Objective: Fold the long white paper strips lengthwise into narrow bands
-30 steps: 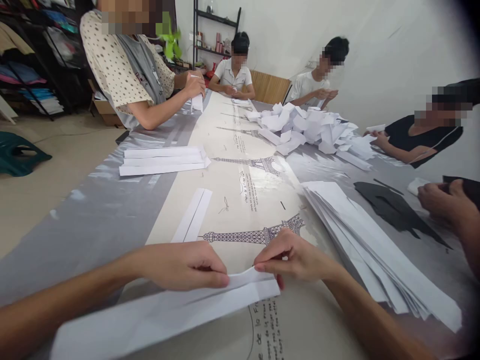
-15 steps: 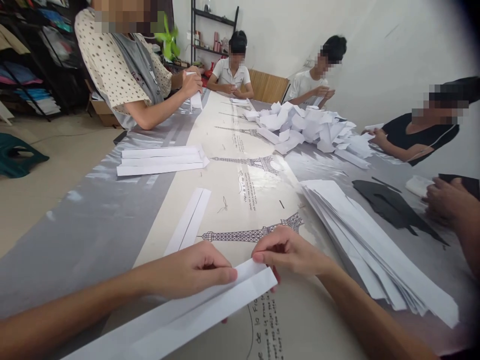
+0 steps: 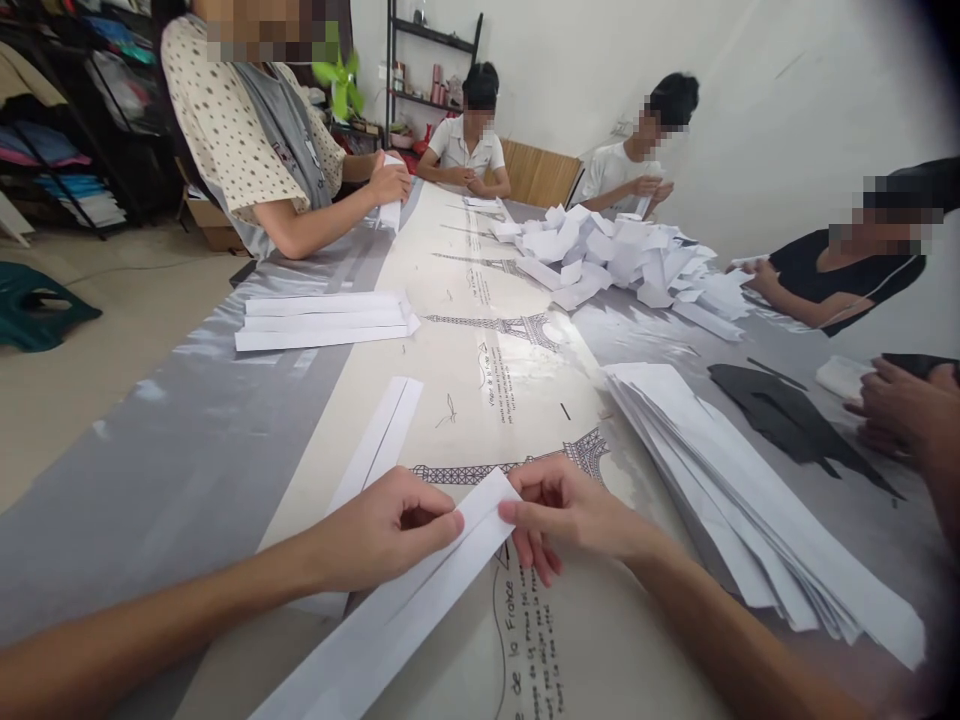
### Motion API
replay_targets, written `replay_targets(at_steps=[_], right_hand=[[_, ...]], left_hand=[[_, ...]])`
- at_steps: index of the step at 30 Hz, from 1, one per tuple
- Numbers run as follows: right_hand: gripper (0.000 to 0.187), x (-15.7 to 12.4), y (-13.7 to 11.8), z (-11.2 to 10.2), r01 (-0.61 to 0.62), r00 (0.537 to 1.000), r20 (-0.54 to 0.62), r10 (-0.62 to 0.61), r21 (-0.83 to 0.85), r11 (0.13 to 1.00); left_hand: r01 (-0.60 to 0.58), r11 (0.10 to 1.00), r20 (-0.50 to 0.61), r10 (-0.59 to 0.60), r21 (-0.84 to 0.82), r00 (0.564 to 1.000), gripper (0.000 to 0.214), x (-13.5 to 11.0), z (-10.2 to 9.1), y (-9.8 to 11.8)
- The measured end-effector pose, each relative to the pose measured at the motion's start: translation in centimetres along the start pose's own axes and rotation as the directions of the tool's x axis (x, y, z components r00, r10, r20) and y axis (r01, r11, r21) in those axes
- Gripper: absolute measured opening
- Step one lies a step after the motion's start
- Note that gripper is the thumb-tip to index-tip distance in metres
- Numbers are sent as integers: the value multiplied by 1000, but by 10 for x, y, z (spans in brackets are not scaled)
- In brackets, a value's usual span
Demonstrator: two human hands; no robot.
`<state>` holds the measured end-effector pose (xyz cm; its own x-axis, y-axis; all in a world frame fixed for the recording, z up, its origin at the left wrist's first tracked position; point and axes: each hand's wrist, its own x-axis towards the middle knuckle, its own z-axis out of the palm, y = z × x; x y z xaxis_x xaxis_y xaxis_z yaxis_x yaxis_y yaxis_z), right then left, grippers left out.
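Between my hands is a long folded strip of white paper (image 3: 420,590), slanting from the lower left up to its far end. My left hand (image 3: 397,530) pinches its upper left edge between thumb and finger. At the far right corner my right hand (image 3: 559,515) grips the strip, thumb on top and the other fingers below. Another folded paper strip (image 3: 379,435) lies on the table just beyond my left hand. To the right of my right hand rests a fanned stack of long white paper sheets (image 3: 750,500).
A cream runner printed with Eiffel Towers (image 3: 450,390) covers the table's middle. Folded strips (image 3: 322,320) lie at left, a heap of white papers (image 3: 622,250) farther back, black pieces (image 3: 787,410) at right. Several people sit or stand around the table, handling paper.
The strip's open flap now lies folded over, so the strip looks narrower. Its far end has shifted left and up, with my right hand on its corner.
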<state>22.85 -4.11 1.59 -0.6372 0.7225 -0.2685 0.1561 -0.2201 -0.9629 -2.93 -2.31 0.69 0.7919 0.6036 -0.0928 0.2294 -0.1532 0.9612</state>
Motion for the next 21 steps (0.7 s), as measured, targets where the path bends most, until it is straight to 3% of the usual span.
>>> replay_targets(at_steps=[6, 15, 21], right_hand=[[23, 5, 0, 9, -23, 999, -27, 24, 50, 998], [34, 8, 3, 11, -58, 994, -88, 61, 39, 998], [38, 11, 7, 12, -112, 956, -267, 124, 61, 992]], left_hand=[[100, 994, -14, -100, -38, 995, 51, 3, 0, 1], [73, 997, -17, -73, -14, 997, 51, 3, 1, -4], [70, 951, -115, -37, 300, 993, 48, -4, 7, 12]])
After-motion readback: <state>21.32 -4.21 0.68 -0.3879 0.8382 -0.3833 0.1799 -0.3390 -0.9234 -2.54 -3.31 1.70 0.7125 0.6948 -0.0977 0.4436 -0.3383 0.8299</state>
